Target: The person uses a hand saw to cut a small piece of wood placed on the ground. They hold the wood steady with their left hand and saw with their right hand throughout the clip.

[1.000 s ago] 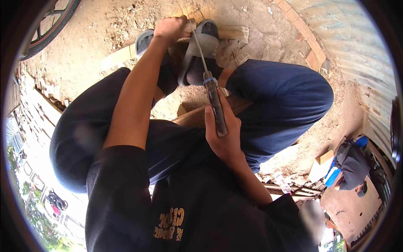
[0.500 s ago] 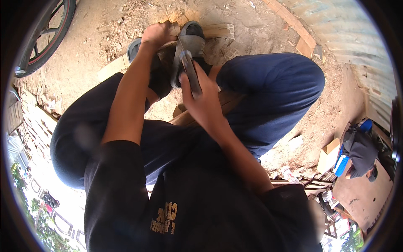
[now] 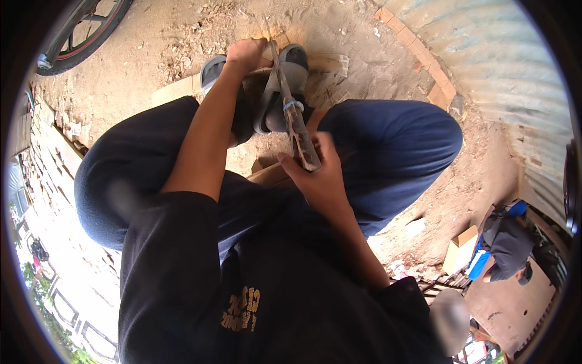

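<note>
Dirt ground (image 3: 388, 67) beneath blade (image 3: 280, 74), beside corrugated wall (image 3: 500, 60)

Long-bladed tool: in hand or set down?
In hand: the right hand grips the long-bladed tool by its handle, with the blade pointing toward the picture's upper edge.

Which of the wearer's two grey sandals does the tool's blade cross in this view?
The right foot's sandal; the blade passes across it, while the left sandal lies clear.
</note>
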A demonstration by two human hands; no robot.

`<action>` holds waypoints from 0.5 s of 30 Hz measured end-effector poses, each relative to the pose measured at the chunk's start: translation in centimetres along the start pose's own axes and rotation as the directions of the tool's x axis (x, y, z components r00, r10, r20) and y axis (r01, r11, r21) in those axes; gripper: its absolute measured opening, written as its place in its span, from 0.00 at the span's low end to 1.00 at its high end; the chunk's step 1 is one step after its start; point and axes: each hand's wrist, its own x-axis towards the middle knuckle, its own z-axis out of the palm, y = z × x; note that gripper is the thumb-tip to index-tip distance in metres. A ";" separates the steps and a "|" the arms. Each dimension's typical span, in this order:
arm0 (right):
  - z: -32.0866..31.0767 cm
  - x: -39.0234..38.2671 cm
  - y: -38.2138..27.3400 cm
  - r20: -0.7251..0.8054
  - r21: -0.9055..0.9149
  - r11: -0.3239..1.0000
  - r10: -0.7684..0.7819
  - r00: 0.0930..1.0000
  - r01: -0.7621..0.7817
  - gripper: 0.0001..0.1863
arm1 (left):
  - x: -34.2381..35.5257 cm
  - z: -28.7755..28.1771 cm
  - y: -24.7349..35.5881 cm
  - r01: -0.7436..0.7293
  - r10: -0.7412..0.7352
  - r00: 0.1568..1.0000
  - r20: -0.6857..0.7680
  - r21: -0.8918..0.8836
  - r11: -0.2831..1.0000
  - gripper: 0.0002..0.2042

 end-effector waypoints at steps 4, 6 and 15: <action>-0.8 0.9 2.8 -0.010 0.080 0.993 0.087 0.996 -0.086 0.12 | 0.3 -0.6 0.5 -0.015 0.015 1.000 -0.010 -0.048 0.999 0.27; -0.2 2.2 3.0 -0.073 0.059 0.998 0.029 0.997 -0.025 0.12 | 0.5 -0.7 0.7 0.000 0.001 1.000 0.015 -0.045 0.999 0.27; 0.7 5.2 0.6 -0.137 -0.209 0.975 -0.104 0.985 0.074 0.15 | 0.5 -1.4 0.6 -0.024 0.026 0.999 0.037 -0.037 0.999 0.28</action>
